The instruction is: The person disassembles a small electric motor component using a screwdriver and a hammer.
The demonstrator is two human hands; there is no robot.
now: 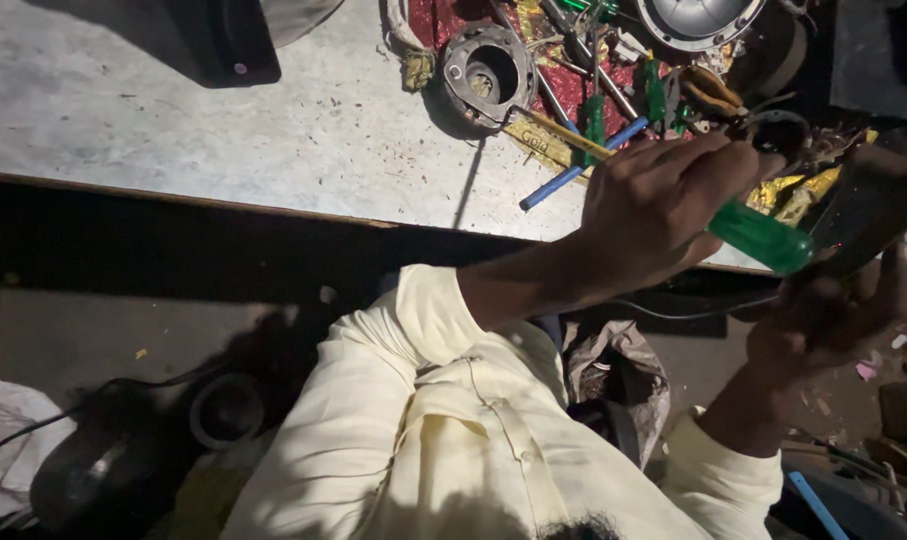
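Note:
My left hand (pixel 654 205) reaches out from a cream sleeve and is closed around a screwdriver with a translucent green handle (pixel 764 236). The handle's end points toward a dark, flat object (pixel 874 205) at the right edge. My right hand (pixel 829 320) holds that dark object from below; its details are lost in shadow. Both hands hover just past the near edge of a grey workbench (pixel 224 130).
Tools lie heaped on the bench's far right: a round metal ring part (pixel 489 70), a blue-handled tool (pixel 574 170), green-handled tools (pixel 594 120) and a shiny round dish (pixel 699 18). A dark round object (pixel 224 408), cable and white cloth (pixel 4 440) lie on the floor.

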